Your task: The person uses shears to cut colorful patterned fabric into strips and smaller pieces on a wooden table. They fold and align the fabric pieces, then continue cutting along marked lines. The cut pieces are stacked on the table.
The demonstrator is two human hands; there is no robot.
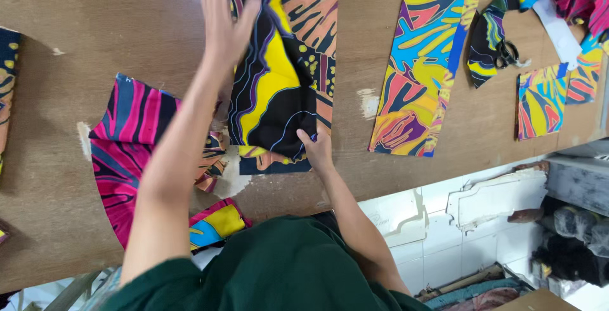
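Left hand (pixel 223 22) lies open on the far end of a black-yellow cloth piece (pixel 273 89), right hand (pixel 317 149) pinches its near edge; other cut pieces (pixel 419 64) lie spread on the table (pixel 95 25), unstacked.

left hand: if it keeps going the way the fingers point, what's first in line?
The left hand points up toward the far side of the wooden table. Its fingertips reach the picture's top edge, alongside the black-and-yellow fabric piece it touches. Nothing else shows ahead; beyond the frame I cannot tell.

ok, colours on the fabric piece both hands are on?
Black with a yellow band and thin blue-purple lines: fabric piece, head view.
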